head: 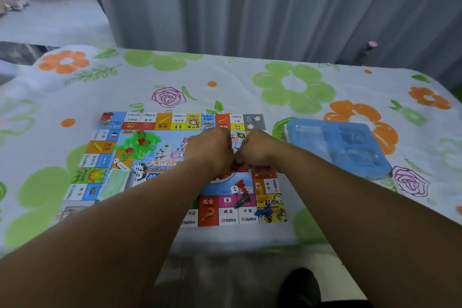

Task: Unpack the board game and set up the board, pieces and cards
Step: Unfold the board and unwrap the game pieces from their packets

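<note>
A colourful game board (160,157) lies flat on the flowered tablecloth. My left hand (212,150) and my right hand (260,151) meet over the board's middle, fingers curled down round something small and reddish that I cannot make out. Green and red plastic houses (140,142) are heaped at the board's upper left. A stack of green paper money (113,184) lies on its left side. A white die (234,189), red and green pawns (242,197) and a blue pawn (262,211) sit near the lower right corner.
A blue plastic tray (342,150) sits on the table to the right of the board. The flowered tablecloth (287,87) covers the whole table, whose near edge runs just below the board. Grey curtains hang behind.
</note>
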`<state>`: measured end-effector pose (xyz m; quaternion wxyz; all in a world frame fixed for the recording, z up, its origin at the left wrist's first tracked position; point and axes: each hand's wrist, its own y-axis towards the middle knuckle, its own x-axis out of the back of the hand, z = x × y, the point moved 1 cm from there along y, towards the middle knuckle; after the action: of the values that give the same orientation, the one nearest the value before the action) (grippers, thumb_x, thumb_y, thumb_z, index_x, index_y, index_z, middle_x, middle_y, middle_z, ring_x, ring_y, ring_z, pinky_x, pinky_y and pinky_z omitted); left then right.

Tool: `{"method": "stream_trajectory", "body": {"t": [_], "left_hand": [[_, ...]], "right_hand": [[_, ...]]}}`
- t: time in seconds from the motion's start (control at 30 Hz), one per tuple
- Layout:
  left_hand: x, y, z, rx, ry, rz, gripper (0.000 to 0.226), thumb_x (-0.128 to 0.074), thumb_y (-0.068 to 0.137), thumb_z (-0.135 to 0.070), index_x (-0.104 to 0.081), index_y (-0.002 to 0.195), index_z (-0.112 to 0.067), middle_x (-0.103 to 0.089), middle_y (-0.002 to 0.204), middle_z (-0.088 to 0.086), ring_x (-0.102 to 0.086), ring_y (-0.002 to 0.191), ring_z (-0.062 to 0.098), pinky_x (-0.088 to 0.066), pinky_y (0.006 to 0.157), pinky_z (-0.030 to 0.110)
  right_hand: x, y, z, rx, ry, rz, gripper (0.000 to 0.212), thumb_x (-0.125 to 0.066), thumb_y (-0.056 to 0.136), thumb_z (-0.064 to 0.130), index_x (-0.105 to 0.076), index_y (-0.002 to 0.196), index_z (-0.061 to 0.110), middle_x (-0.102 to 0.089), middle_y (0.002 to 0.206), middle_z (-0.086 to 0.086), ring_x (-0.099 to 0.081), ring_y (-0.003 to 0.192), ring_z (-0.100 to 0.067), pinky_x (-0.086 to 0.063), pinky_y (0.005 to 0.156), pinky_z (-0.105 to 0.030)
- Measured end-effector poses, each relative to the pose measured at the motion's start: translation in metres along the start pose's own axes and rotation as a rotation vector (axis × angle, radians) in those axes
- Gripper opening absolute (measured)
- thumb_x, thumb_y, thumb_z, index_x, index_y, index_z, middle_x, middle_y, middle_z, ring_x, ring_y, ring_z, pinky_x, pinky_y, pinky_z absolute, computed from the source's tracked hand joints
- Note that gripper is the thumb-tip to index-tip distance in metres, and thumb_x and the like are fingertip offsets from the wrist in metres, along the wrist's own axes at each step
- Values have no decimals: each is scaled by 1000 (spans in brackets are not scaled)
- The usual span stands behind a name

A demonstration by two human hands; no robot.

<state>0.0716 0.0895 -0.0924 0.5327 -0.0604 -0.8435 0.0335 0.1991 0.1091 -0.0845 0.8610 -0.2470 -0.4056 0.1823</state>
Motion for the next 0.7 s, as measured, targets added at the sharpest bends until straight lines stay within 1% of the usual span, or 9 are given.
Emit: {"method": "stream_trajectory", "body": {"t": [0.07,0.17,0.23,0.33,0.4,0.5,0.6,0.63,0.7], "left_hand": [[0,2,0,26,-2,-22,16,-66,89,-20,-63,104,-19,-65,108,3,-62,96,26,-55,83,39],[1,3,-5,48,-29,-26,20,-66,86,-15,-64,105,-21,-65,109,4,-62,96,25,-56,84,41],[1,4,-14,54,-65,-26,22,-62,85,-8,-65,105,-18,-66,106,6,-62,96,27,-56,84,41],[0,5,-37,32,-125,-10,21,-57,84,-3,-66,101,-12,-68,102,9,-63,95,31,-56,83,42],[-2,6,-55,16,-146,-8,22,-56,82,-4,-66,99,-12,-68,102,9,-63,95,31,-55,81,40],[-7,6,-81,-5,-180,-1,24,-55,80,-6,-64,101,-14,-67,101,6,-62,96,29,-52,77,35],[-15,7,-103,-42,-208,9,28,-55,81,-9,-61,108,-12,-65,106,9,-61,99,31,-54,83,40],[-19,8,-110,-55,-213,12,28,-55,82,-10,-60,110,-11,-65,107,10,-61,100,32,-54,84,42],[-25,10,-118,-67,-213,15,29,-53,84,-13,-58,113,-11,-64,110,10,-59,102,32,-52,84,41]], "right_hand": [[4,-1,-1,-3,-13,-25,13,-63,91,10,-59,81,5,-62,74,-17,-50,52,-24,-41,48,-26],[16,-4,-3,11,-27,-63,10,-61,91,7,-56,83,9,-62,75,-14,-53,54,-24,-38,49,-25],[28,-8,-7,3,-4,-88,5,-63,91,9,-60,89,6,-66,79,-18,-55,59,-25,-39,51,-26],[46,-15,-21,-14,16,-122,18,-65,91,13,-64,98,-4,-70,86,-21,-57,57,-25,-42,50,-25],[56,-21,-32,-28,27,-142,17,-66,90,12,-64,95,-3,-69,85,-21,-55,54,-24,-41,48,-24],[72,-29,-47,-28,63,-256,13,-65,88,9,-67,90,-4,-69,79,-21,-53,54,-24,-38,47,-23],[92,-34,-62,-20,184,-363,12,-62,88,6,-68,88,-5,-70,77,-20,-50,55,-23,-35,48,-24],[100,-35,-70,-28,191,-406,11,-62,87,6,-68,87,-4,-69,77,-19,-51,55,-24,-35,49,-25],[116,-33,-88,-57,143,-522,11,-63,82,7,-67,84,-3,-66,76,-19,-55,60,-26,-40,52,-30]]}}
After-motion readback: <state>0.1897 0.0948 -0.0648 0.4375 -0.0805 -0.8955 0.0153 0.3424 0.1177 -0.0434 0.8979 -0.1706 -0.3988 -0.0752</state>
